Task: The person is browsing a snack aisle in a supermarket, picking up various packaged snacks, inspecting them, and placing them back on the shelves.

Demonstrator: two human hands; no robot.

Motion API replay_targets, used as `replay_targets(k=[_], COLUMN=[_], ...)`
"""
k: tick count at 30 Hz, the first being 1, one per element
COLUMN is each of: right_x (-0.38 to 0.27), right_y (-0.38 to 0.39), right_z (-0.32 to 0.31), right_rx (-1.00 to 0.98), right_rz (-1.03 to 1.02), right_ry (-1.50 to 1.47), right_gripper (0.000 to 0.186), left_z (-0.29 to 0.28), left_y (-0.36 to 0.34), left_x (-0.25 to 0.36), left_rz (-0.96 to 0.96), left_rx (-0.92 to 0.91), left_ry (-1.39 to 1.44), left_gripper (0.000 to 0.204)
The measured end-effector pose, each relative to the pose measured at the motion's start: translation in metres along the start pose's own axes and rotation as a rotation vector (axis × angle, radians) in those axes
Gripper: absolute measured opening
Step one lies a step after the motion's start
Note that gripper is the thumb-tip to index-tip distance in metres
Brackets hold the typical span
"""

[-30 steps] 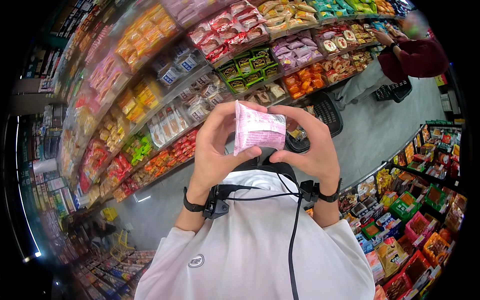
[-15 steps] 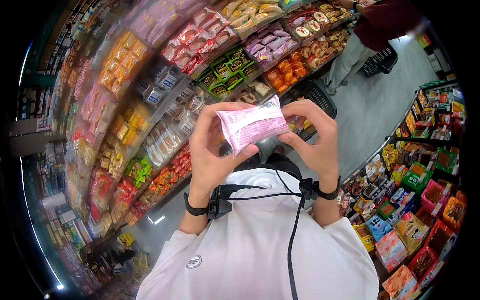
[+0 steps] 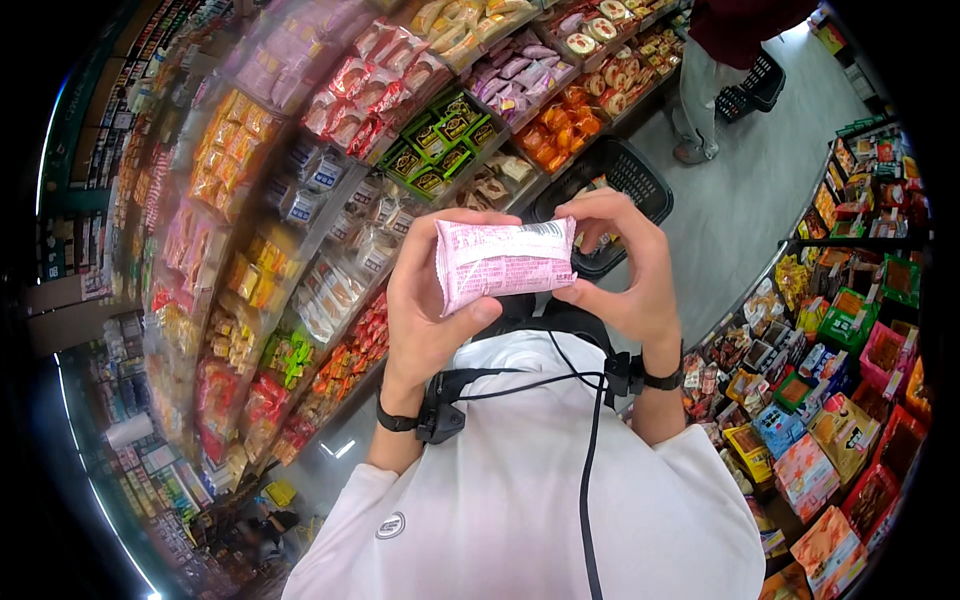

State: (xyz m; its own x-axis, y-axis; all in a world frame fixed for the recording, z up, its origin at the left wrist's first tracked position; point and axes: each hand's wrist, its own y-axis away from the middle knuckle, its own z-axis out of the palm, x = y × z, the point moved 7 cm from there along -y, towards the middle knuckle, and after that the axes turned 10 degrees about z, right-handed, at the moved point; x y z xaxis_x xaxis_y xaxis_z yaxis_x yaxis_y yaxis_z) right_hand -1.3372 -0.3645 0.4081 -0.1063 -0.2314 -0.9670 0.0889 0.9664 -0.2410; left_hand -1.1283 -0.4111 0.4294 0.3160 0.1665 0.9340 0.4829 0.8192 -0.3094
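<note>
Between my two hands is a small pink-and-white wrapped snack packet [image 3: 506, 262], its printed side with a pale band facing up. My left hand [image 3: 420, 282] grips the left end, thumb below and fingers along the top edge. The right end is pinched by my right hand [image 3: 632, 262], with the thumb at the lower corner and the index finger at the upper one. Just beyond the packet, a dark shopping basket [image 3: 650, 190] rests on the floor, partly hidden by my right hand.
Tiered snack bins [image 3: 330, 200] with wrapped sweets and pastries rise on the left and ahead. Boxed and bagged snacks [image 3: 815, 440] line a display on the right. Farther off, a person in a dark red top [image 3: 735, 30] stands beside another basket [image 3: 750, 88] on the grey floor [image 3: 740, 200].
The packet has turned from a tilt to nearly level, with both hands still on it. The view has shifted, and more of the nearby basket shows.
</note>
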Motion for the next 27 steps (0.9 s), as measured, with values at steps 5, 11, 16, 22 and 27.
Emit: replay_targets(k=[5, 11, 16, 22, 27], right_x=[0.004, 0.004, 0.000, -0.007, 0.001], right_y=[0.005, 0.013, 0.009, 0.010, 0.011], right_z=[0.003, 0.008, 0.010, 0.014, 0.012], right_rx=[0.032, -0.048, -0.031, -0.082, 0.018], right_rz=[-0.021, 0.032, 0.027, 0.005, 0.076], right_ry=[-0.072, -0.085, -0.174, -0.228, -0.225], right_gripper=[0.050, 0.060, 0.062, 0.059, 0.028], left_z=[0.000, -0.001, 0.015, 0.008, 0.011], left_y=[0.005, 0.008, 0.007, 0.007, 0.005], left_x=[-0.004, -0.006, -0.011, -0.019, -0.019], left_rz=[-0.018, -0.014, -0.087, -0.071, -0.124], left_rx=[0.025, 0.058, 0.023, -0.032, -0.087], left_ry=[-0.026, 0.013, 0.110, 0.117, 0.167], left_gripper=[0.073, 0.077, 0.074, 0.069, 0.070])
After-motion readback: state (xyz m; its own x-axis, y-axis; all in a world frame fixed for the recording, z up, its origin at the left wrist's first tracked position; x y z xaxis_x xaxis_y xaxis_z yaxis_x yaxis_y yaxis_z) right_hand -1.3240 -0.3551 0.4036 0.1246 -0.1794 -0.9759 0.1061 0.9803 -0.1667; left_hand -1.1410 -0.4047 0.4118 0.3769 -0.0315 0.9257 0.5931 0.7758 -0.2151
